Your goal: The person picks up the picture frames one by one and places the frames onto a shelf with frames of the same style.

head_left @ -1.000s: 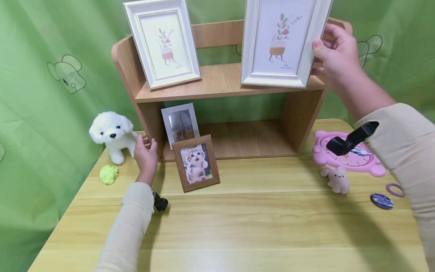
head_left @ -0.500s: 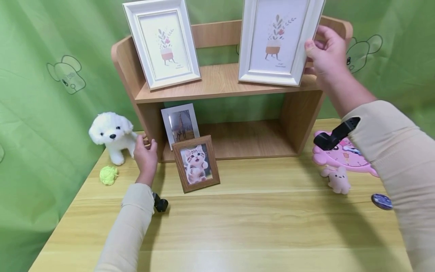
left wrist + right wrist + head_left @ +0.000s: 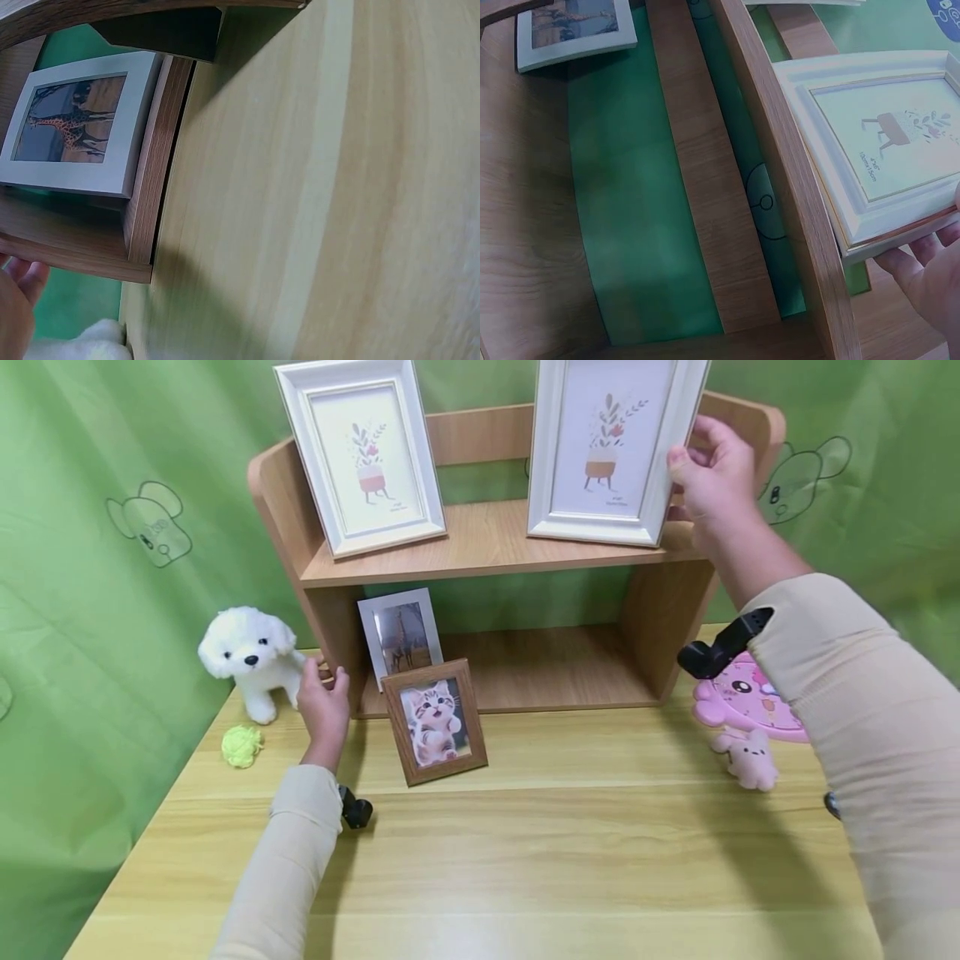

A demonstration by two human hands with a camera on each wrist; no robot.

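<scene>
In the head view, my right hand [image 3: 722, 481] grips the right edge of a white picture frame [image 3: 611, 443] with a potted-plant print. The lower edge of this picture frame is at the upper board of a wooden shelf [image 3: 483, 545], toward its right end. The right wrist view has the thumb on the front of the frame and fingers [image 3: 922, 251] behind its edge. My left hand [image 3: 326, 706] is at the shelf's left side panel [image 3: 327, 631], fingers loosely bent against its outer face. A matching white frame [image 3: 366, 460] leans on the upper board at left.
A small white giraffe picture frame [image 3: 401, 635] stands in the lower compartment, behind a brown kitten picture frame [image 3: 437, 722]. Left of the shelf are a white plush dog [image 3: 247, 652] and a yellow-green yarn ball [image 3: 241, 746]. A pink clock [image 3: 750, 702] and pink plush toy [image 3: 752, 760] lie right.
My right hand has moved the white picture frame a little to the left along the upper board, and the forearm has swung left with it. My left hand has stayed put.
</scene>
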